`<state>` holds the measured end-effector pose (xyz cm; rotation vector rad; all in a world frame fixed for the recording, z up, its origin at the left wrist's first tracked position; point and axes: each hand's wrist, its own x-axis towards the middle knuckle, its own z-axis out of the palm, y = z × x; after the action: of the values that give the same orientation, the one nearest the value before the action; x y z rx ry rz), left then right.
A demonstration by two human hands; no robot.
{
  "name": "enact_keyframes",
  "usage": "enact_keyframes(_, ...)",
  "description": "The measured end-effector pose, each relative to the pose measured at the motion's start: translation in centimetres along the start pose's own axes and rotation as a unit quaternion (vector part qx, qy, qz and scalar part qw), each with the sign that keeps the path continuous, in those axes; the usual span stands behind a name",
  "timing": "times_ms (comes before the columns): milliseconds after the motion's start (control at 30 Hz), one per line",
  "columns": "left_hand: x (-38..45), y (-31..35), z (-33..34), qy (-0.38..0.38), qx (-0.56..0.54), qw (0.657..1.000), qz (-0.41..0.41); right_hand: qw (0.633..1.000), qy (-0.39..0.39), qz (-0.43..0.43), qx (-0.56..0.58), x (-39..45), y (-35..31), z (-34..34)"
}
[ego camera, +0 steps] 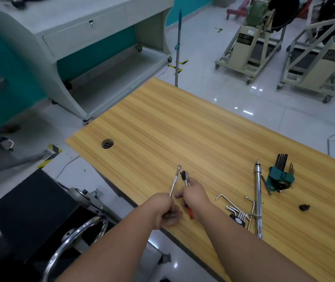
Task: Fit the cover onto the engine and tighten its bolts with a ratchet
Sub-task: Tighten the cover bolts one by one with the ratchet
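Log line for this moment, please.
phase: tool assembly | left hand: grips extension bar | right hand: grips ratchet | over table

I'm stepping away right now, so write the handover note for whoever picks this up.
Left hand: grips a slim extension bar, tip pointing away over the table.
Right hand: grips the red-handled ratchet, head raised beside the bar.
The two tools are close but not joined.
Hex keys, a long silver tool and a green key holder lie to the right.
Done: tools picked up.
Left: assemble the ratchet, fit the cover, tighten the bolts. No cover is identifiable in view.
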<state>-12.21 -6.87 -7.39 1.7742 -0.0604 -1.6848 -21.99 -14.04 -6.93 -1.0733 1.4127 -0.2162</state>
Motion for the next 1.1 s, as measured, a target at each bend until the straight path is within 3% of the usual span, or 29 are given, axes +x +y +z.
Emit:
enact_keyframes(167,-5.5,3.1,-3.9,-0.012,-0.010,0.991,0.131,0.985,-0.083,-0.091,0.119,-4.6,-6.0,2.7)
enact_keyframes(333,-13.0,3.1,-9.2,-0.018,-0.058,0.969,0.239,0.936,-0.206,-0.171,0.230,-11.1,-13.4,7.2)
enact_keyframes(400,-16.2,2.1,-11.6,-0.016,-0.079,0.960,0.269,0.909,-0.274,-0.229,0.216,-14.7,-15.6,10.3)
enact_keyframes(500,-21.3,1.3,-15.0,0.045,-0.114,0.943,0.310,0.888,-0.338,-0.272,0.152,-20.6,-17.6,15.0)
enact_keyframes(633,-28.2,-0.2,-20.8,0.133,-0.164,0.901,0.379,0.848,-0.413,-0.310,0.119,-27.4,-18.9,21.1)
enact_keyframes(800,-35.8,-5.0,-27.3,0.185,-0.229,0.861,0.415,0.796,-0.484,-0.362,0.038,-33.9,-18.3,27.8)
enact_keyframes(933,-39.6,-9.8,-31.6,0.293,-0.269,0.822,0.407,0.785,-0.528,-0.323,-0.019,-38.5,-16.0,32.7)
enact_keyframes(1100,-42.4,-16.8,-36.7,0.415,-0.254,0.786,0.381,0.772,-0.623,-0.108,-0.069,-42.7,-13.2,36.8)
